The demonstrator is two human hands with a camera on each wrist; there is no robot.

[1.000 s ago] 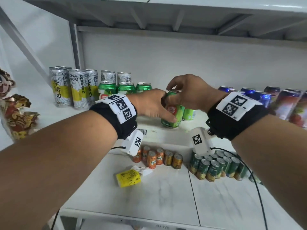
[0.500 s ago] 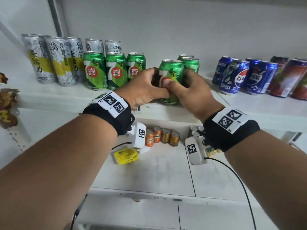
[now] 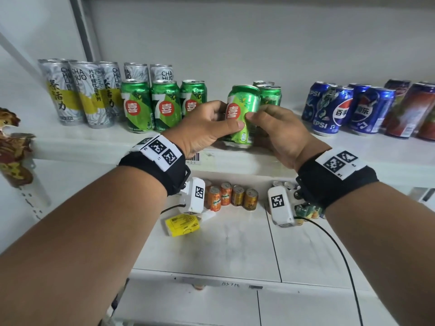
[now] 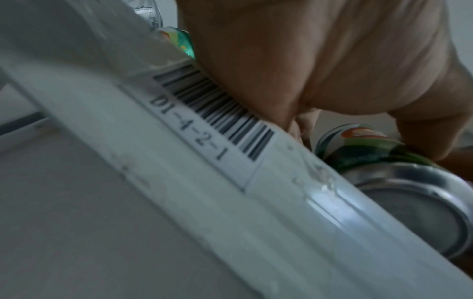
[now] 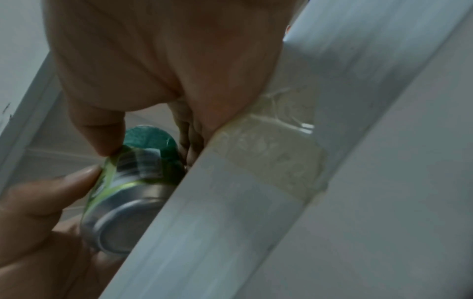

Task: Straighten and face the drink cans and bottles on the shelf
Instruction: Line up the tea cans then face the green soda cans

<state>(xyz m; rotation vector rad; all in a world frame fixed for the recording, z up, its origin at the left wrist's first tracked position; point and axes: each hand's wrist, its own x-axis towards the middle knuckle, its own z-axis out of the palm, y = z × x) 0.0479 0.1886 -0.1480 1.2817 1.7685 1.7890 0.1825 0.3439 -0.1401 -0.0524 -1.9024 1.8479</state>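
A green 7-Up can [image 3: 244, 107] stands tilted at the front edge of the white shelf [image 3: 94, 142], its red logo facing me. My left hand [image 3: 211, 124] grips it from the left with the thumb across its front. My right hand [image 3: 270, 123] holds it from the right. The wrist views show the can's silver base [image 4: 409, 206] [image 5: 120, 224] lifted at the shelf lip. Three green cans [image 3: 164, 105] stand in a row to the left, two more green cans [image 3: 269, 95] behind.
Tall silver-and-yellow tea cans [image 3: 80, 92] fill the shelf's left end; blue Pepsi cans [image 3: 341, 109] and red cans [image 3: 409, 111] stand at the right. On the lower shelf are small orange cans [image 3: 226, 195], green cans [image 3: 306, 210] and a yellow packet [image 3: 182, 224].
The can has been turned so its red logo now faces front, and it leans slightly. Both hands stayed on it, and the view has shifted closer to the shelf.
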